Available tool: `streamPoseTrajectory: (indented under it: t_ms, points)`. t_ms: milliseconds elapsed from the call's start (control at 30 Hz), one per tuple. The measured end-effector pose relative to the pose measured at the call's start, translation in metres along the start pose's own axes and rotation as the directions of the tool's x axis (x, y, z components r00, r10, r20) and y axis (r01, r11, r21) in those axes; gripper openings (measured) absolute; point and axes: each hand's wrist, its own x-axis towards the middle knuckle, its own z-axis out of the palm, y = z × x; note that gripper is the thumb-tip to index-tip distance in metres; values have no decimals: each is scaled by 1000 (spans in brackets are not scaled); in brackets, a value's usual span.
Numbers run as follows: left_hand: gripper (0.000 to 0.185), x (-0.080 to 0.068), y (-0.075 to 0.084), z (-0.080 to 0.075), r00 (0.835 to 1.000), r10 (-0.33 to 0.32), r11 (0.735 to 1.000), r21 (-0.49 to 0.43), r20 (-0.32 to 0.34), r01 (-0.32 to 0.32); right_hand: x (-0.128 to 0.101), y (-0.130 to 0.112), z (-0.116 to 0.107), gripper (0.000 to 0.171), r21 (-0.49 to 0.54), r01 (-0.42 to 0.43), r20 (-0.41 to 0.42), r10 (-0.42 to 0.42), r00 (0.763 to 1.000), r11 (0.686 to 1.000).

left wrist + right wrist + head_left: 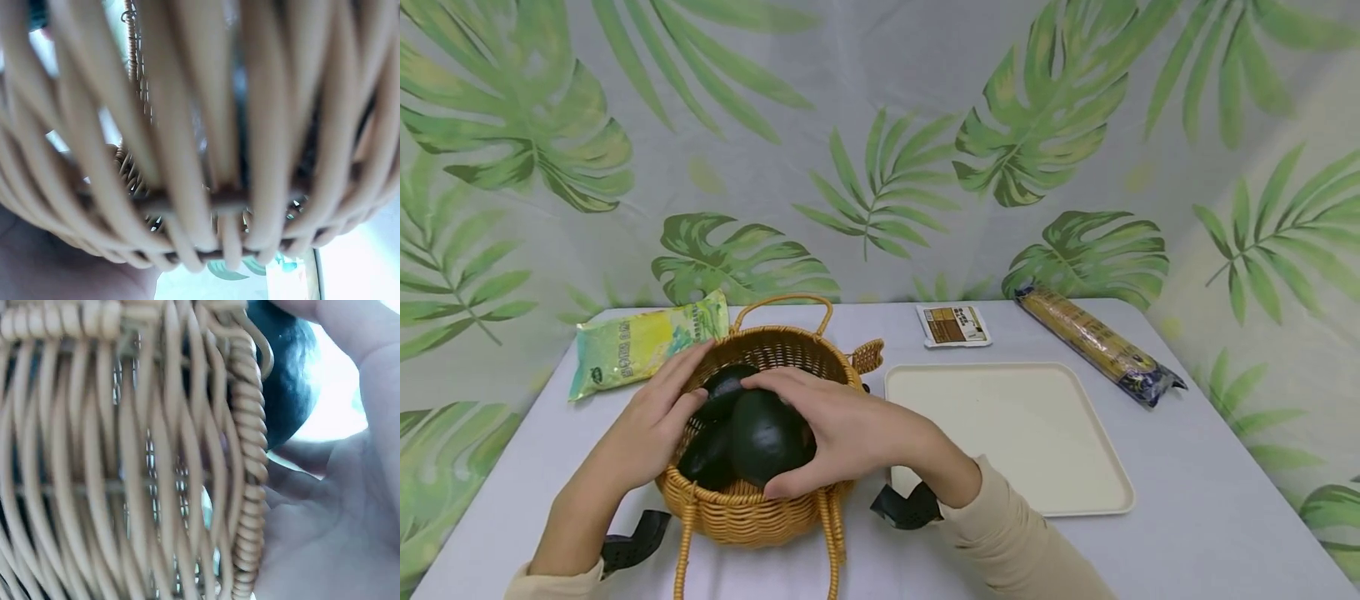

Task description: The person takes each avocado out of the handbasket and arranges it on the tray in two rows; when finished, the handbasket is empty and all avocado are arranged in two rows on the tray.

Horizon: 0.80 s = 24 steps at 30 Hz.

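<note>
**Q:** So what were the hands actually doing at that point?

**A:** The right hand (pixel 842 429) was curled over a dark green avocado (pixel 767 437), fingers across its top and thumb down near its front, so it really had hold of it. The avocado sat at the top of the pile inside the wicker basket (pixel 760 512), right under the palm. The left hand (pixel 651 421) was on the basket's left rim with the fingers mostly straight, reaching in and touching another dark avocado (pixel 722 387) rather than gripping it. A third avocado (pixel 703 462) lay lower down between the two hands.

**Q:** Did the wrist cams help at all?

**A:** Not much, tbh. The left wrist one was basically blurry wicker weave filling the whole shot. The right wrist view showed the basket wall, the palm, and a bit of that dark avocado peeking over the rim.

**Q:** What else was around?

**A:** Just right of the right hand was a cream tray (pixel 1052 475), sitting on the grey table (pixel 1210 517). Beyond the tray was a small brown-and-white packet (pixel 953 325), and further right a long wrapped noodle pack (pixel 1097 342). Past the left hand, behind the basket, lay a yellow-green bag (pixel 640 342). Leaf-print cloth (pixel 880 150) hung behind all of it.
</note>
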Motion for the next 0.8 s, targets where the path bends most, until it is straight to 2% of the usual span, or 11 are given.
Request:
streamPoseTrajectory:
  t_ms: [200,400,567,800]
  points:
    - [58,2,1,2,1000,1,1000,-8,1,-1,-5,-2,8,98,-78,-52,-71,46,996,996]
    - [58,2,1,3,1000,-1,1000,-9,0,1,-11,-2,16,100,-136,-71,-152,50,987,988]
    - [59,1,1,1,1000,1,1000,-7,-5,-1,-11,-1,20,101,-164,-63,-180,33,983,984]
    - [59,-1,1,0,1000,-8,1000,-7,-9,8,-10,0,21,102,-133,-49,-202,21,979,990]
